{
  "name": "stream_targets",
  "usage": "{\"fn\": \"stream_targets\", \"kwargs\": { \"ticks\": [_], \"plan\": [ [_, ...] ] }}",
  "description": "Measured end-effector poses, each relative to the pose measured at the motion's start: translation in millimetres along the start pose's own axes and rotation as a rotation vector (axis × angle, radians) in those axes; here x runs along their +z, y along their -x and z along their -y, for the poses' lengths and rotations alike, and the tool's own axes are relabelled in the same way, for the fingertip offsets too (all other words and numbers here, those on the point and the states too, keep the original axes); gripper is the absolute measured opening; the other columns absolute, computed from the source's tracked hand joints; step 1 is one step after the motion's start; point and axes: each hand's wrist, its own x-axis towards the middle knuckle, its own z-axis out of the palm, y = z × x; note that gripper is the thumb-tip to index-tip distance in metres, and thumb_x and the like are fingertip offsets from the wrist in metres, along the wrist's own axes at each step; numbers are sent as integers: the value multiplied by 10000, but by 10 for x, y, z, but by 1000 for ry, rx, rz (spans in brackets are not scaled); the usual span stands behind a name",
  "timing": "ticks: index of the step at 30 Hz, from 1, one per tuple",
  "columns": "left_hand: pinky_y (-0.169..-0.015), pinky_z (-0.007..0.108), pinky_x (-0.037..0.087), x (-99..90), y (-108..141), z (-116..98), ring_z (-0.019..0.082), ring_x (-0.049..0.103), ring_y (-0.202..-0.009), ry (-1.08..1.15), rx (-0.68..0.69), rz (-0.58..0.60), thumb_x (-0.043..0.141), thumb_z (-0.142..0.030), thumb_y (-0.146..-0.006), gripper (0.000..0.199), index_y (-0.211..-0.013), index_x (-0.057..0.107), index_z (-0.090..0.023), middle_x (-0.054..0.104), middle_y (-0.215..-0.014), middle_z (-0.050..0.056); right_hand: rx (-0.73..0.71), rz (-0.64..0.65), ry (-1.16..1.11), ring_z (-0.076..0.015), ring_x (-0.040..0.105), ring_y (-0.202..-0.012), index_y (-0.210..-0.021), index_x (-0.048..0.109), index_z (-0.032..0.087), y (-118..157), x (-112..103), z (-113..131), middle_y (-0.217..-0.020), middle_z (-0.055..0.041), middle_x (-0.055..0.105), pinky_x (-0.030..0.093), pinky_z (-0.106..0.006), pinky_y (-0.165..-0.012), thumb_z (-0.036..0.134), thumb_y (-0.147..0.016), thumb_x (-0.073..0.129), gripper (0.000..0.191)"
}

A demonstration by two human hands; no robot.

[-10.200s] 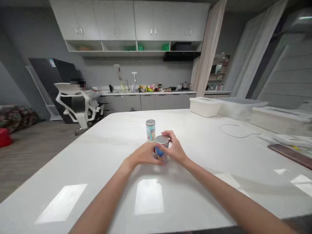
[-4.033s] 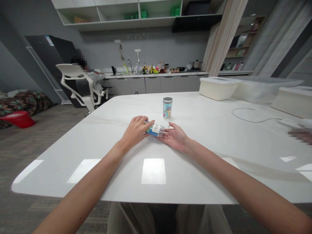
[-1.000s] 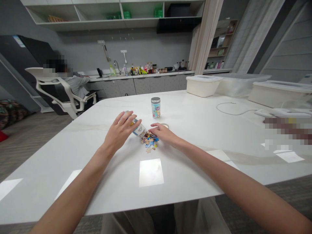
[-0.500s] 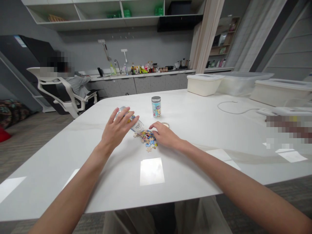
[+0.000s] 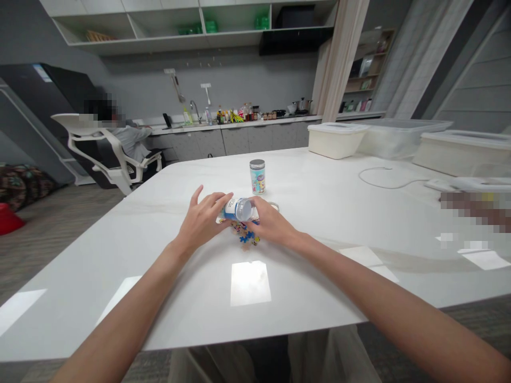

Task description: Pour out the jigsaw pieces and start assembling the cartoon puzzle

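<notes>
My left hand (image 5: 204,219) grips a clear jar (image 5: 236,209) with a blue and white label, which lies tilted on its side with its mouth toward the right. My right hand (image 5: 273,222) is at the jar's mouth, thumb and fingers bent around its rim. Beneath the jar, a small heap of colourful puzzle pieces (image 5: 249,236) rests on the white table, partly hidden by the jar and my hands. A second jar (image 5: 257,178) with a silver lid stands upright behind them. Beyond my right hand, the edge of a round lid (image 5: 274,206) shows.
Lidded cream box (image 5: 334,142), a clear bin (image 5: 393,139) and another box (image 5: 463,151) stand at the back right of the white table (image 5: 191,303). A white cable (image 5: 383,186) lies before them. A person sits in a white chair (image 5: 115,159) at the back left.
The jar in my left hand has turned to a more level position, its mouth now toward my right hand. My right hand has moved from the pieces to the jar's rim.
</notes>
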Motion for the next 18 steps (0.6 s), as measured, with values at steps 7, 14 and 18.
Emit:
{"fn": "stream_targets", "kwargs": {
  "ticks": [7,14,18],
  "plan": [
    [-1143,502,235,-7,-6,-47,233,663,-954,166,-20,59,531,-523,-881,527,-1268,485,-169,700,-1068,97,7,-48,-305,-227,583,-1059,-1135,475,217,-17,-10,127,-1142,-81,617,460,-374,-897,313,-754,689,447],
    [-1084,457,304,18,28,108,210,609,-1067,194,-85,186,272,-401,-992,429,-1224,541,-161,673,-1104,96,235,-323,-436,-206,604,-976,-1066,480,224,-73,9,54,-1096,-76,627,493,-326,-768,417,-692,724,486],
    [-984,425,388,77,70,195,210,648,-938,81,-123,352,372,-311,-944,309,-1000,649,-185,706,-1001,80,300,-473,-327,-216,585,-975,-1056,458,217,-108,-58,-106,-1081,-94,622,487,-342,-771,380,-683,719,483]
  ]
}}
